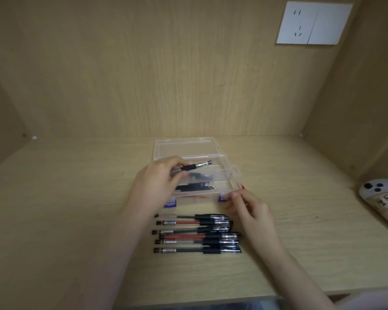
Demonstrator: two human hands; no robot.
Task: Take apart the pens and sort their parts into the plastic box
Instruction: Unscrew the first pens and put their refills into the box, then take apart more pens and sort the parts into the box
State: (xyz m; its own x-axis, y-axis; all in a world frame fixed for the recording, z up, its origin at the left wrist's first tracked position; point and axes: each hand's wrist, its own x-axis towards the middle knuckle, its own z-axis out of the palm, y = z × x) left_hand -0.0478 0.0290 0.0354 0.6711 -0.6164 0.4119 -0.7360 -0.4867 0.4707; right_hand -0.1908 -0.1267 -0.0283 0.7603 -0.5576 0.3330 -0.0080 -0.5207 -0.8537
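A clear plastic box (231, 173) with its lid folded back lies on the wooden desk. Black refills (195, 187) fill one compartment, dark small parts (199, 175) lie in the one behind, and red refills (197, 196) lie in the front one. My left hand (157, 180) grips a pen barrel (193, 167) with a black grip and metal tip, held over the box. My right hand (249, 206) hovers by the box's front right corner with fingers loosely curled; whether it holds anything is unclear. Several whole pens (197, 233) lie in a row in front of the box.
A white controller (381, 198) with labels lies at the desk's right edge. A white wall socket (314, 23) sits on the back panel at the upper right. Wooden side walls close in the desk on the left and right.
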